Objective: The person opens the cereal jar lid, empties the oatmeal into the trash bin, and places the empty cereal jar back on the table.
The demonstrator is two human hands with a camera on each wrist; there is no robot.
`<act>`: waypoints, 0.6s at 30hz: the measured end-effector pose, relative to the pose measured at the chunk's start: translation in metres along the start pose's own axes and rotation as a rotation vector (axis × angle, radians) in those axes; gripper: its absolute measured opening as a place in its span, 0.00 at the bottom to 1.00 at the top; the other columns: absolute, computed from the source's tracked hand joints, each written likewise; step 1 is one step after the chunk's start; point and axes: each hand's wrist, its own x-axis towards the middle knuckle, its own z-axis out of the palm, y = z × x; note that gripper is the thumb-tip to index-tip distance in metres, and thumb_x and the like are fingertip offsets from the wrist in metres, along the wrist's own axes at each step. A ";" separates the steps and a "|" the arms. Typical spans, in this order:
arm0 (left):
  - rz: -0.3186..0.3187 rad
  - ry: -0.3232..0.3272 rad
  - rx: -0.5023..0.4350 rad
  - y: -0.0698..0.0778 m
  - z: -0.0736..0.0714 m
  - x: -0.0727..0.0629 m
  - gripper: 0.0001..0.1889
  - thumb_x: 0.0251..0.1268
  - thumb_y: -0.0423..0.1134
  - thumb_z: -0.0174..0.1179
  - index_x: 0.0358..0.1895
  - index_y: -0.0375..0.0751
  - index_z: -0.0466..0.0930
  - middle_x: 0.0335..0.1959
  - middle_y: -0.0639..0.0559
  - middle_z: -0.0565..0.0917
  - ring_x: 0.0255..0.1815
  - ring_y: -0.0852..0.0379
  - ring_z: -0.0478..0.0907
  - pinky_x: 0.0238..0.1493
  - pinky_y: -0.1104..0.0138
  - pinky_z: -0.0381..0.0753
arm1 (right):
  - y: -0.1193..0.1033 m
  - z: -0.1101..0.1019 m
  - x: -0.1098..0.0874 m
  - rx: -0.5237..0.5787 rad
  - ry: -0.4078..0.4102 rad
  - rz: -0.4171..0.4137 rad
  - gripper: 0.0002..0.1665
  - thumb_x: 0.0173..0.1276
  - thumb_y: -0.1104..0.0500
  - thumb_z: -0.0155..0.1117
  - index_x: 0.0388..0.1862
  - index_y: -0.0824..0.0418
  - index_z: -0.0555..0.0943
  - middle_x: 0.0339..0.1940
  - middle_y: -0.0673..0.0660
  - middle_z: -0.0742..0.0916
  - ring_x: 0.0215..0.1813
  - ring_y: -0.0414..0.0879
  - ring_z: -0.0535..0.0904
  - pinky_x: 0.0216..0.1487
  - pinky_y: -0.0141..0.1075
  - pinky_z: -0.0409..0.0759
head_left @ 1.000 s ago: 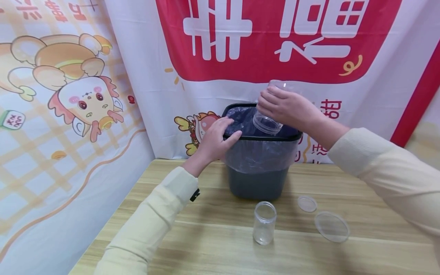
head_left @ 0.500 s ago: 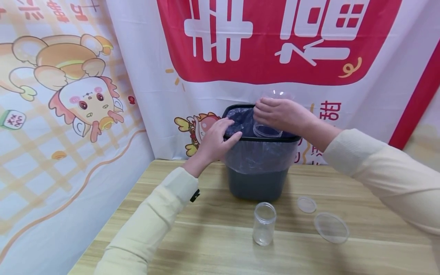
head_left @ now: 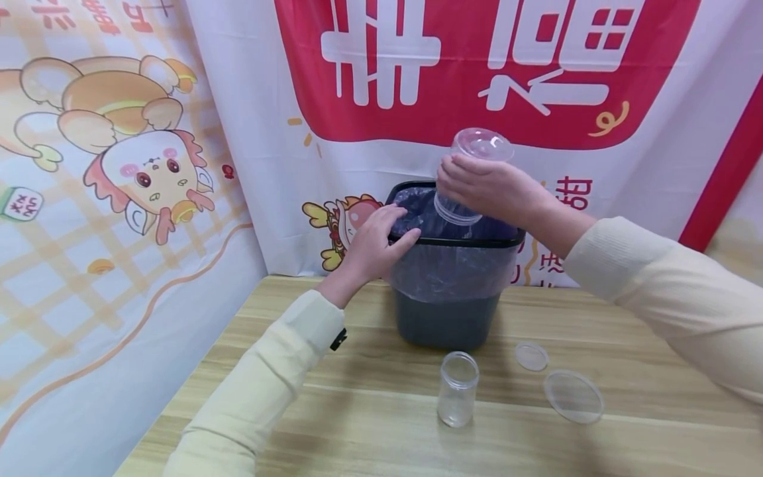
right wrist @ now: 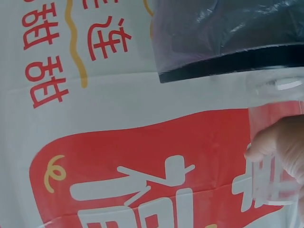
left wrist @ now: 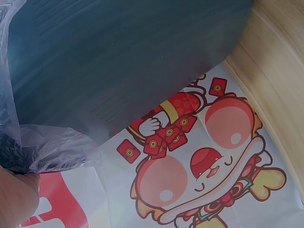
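Observation:
In the head view, my right hand point(head_left: 491, 185) grips a clear plastic jar point(head_left: 481, 144) above a dark trash bin point(head_left: 447, 321). The jar is tilted mouth-down, its threaded neck over the bin's opening. In the right wrist view, the thumb and part of the hand point(right wrist: 285, 145) lie against the jar point(right wrist: 273, 187). My left hand point(head_left: 375, 245) rests on the left side of the bin's black rim, fingers extended and thumb apart. A translucent liner bag point(head_left: 450, 268) folds over that rim; the left wrist view shows its hanging edge point(left wrist: 66, 147) beside the hand.
A smaller clear jar point(head_left: 457, 391) stands uncapped on the wooden table point(head_left: 334, 411) before the bin. To its right lie a small clear lid point(head_left: 532, 356) and a larger clear lid point(head_left: 573, 396). A printed cloth point(head_left: 357, 159) hangs close behind the bin.
The right hand dipped the jar lower over the bin, then raised it again, slightly further left than at first. My left hand stayed on the rim.

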 end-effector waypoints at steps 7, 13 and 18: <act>-0.001 0.001 -0.002 -0.001 0.001 0.000 0.30 0.68 0.57 0.51 0.64 0.38 0.73 0.66 0.45 0.73 0.71 0.52 0.62 0.70 0.59 0.59 | -0.003 0.002 -0.001 0.005 -0.019 -0.027 0.60 0.39 0.60 0.82 0.72 0.57 0.61 0.67 0.68 0.69 0.69 0.64 0.59 0.73 0.55 0.45; 0.000 0.005 -0.012 -0.001 0.001 0.000 0.30 0.68 0.57 0.51 0.64 0.38 0.73 0.66 0.45 0.73 0.71 0.52 0.62 0.70 0.59 0.60 | -0.003 0.004 -0.002 -0.039 -0.008 0.001 0.60 0.39 0.61 0.81 0.72 0.59 0.60 0.66 0.70 0.68 0.68 0.66 0.59 0.72 0.57 0.45; 0.003 0.006 -0.012 -0.002 0.001 0.001 0.30 0.68 0.57 0.51 0.64 0.38 0.73 0.66 0.45 0.73 0.70 0.52 0.62 0.70 0.59 0.60 | -0.003 0.004 -0.001 -0.016 0.017 -0.085 0.62 0.40 0.57 0.83 0.74 0.56 0.59 0.68 0.67 0.67 0.69 0.64 0.58 0.73 0.54 0.44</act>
